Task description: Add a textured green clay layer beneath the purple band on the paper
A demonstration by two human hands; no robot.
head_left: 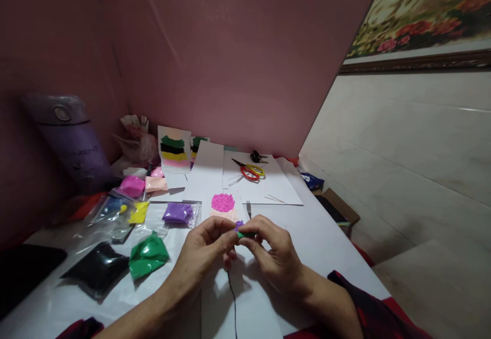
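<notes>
My left hand [205, 247] and my right hand [275, 254] meet over a white card, fingers closed in a pinch. Between their fingertips is a small lump of green clay [241, 235]; its far end is hidden by my right fingers. Just behind it, a bit of purple clay [239, 224] shows. Farther back on the card lie a textured patch of bright pink clay [223, 203] and a pale peach band [222, 216]. A small fork [248, 208] lies beyond my right hand. Below my left fingers a thin dark strand [233, 300] runs toward me.
At left lie packets of green clay [149, 257], black clay [98, 270], purple clay [178, 213] and yellow clay [139, 212]. Scissors [250, 171] rest on white sheets [282, 188] at the back. A purple bottle [72, 144] and a striped card [174, 150] stand near the pink wall.
</notes>
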